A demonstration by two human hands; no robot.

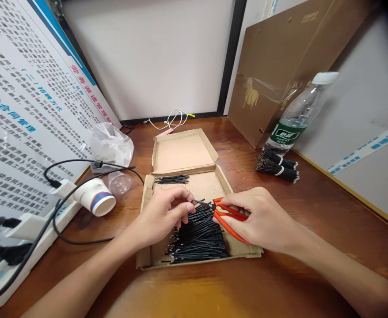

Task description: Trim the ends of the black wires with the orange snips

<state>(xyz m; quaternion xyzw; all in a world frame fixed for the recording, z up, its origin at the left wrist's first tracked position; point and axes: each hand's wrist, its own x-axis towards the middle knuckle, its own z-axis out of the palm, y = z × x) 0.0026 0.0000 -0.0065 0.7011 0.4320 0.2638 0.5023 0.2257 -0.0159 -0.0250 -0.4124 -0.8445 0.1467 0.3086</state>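
Observation:
Over an opened cardboard box [146,194], my left hand [167,210] pinches a short black wire [195,201] between thumb and fingertips. My right hand [263,216] grips red-handled scissors [230,214], their dark blades at the wire's right end. Whether the blades touch the wire is too small to tell. Beneath both hands, a thick pile of cut black wires [200,238] with pale ends fills the front of the box. A smaller row of black wires [172,179] lies at the box's back left. Dark specks are scattered on the cardboard.
At right, tied bundles of black wires [276,167] lie before a water bottle [288,123] and a brown box [263,79]. A tipped paper cup [96,197], plastic bag [111,145] and power strip [21,265] with black cables stand left. A white cable [177,115] lies behind.

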